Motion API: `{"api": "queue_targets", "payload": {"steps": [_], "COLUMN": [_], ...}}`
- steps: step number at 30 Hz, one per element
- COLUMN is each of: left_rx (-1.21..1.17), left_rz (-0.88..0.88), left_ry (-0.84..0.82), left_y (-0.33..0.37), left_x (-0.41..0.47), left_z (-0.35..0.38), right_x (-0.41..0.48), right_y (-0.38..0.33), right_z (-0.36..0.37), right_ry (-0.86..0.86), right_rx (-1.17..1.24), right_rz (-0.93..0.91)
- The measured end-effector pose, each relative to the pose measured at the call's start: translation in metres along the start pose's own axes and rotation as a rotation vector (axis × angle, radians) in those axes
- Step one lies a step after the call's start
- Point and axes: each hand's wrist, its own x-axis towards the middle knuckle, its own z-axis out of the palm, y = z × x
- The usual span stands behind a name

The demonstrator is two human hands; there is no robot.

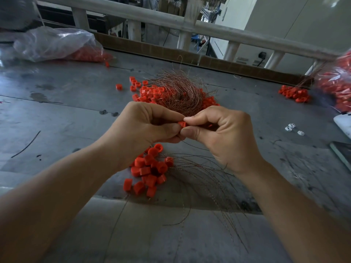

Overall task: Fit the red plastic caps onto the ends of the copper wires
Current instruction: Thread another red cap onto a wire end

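Note:
My left hand [146,124] and my right hand [222,135] meet above the grey table, fingertips together. Between them they pinch one small red cap [182,123], mostly hidden by the fingers. A thin copper wire [191,146] trails down from under my right hand. Behind the hands lies a tangled bundle of copper wires [178,90] over loose red caps [150,92]. Below the hands sits a pile of red caps with wires fitted [150,172], their wires [214,186] fanning to the right.
A clear plastic bag [55,44] with red caps lies at the back left, another bag [340,82] at the right edge beside a small cap heap [294,93]. White clips [293,129] lie right. A cardboard strip and grey railing [171,21] border the far edge.

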Motion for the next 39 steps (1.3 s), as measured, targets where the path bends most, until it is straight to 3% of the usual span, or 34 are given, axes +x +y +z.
{"api": "queue_targets", "payload": {"steps": [4,7,26,31,35,39], "left_rx": [0.031,-0.065,-0.112,-0.16,-0.153,-0.201], "left_rz": [0.029,-0.043,-0.094,-0.116,-0.133,-0.128], "left_ry": [0.017,-0.027,-0.102,-0.214,-0.239,-0.266], "left_y": [-0.001,-0.001,-0.001,0.001,0.0,0.001], "left_x": [-0.001,0.0,0.0,-0.001,-0.001,-0.002], "left_z": [0.001,-0.001,-0.004,-0.01,-0.012,-0.01], "right_x": [-0.001,-0.001,-0.001,-0.001,0.002,0.001], "right_y": [0.0,0.0,0.002,-0.001,0.0,0.0], "right_z": [0.0,-0.001,-0.001,-0.003,-0.004,-0.002], "right_ry": [0.01,0.031,-0.016,-0.126,-0.274,-0.244], "right_rx": [-0.052,-0.034,0.09,0.157,0.022,-0.043], "right_rz": [-0.057,-0.084,-0.046,0.005,-0.039,-0.066]}}
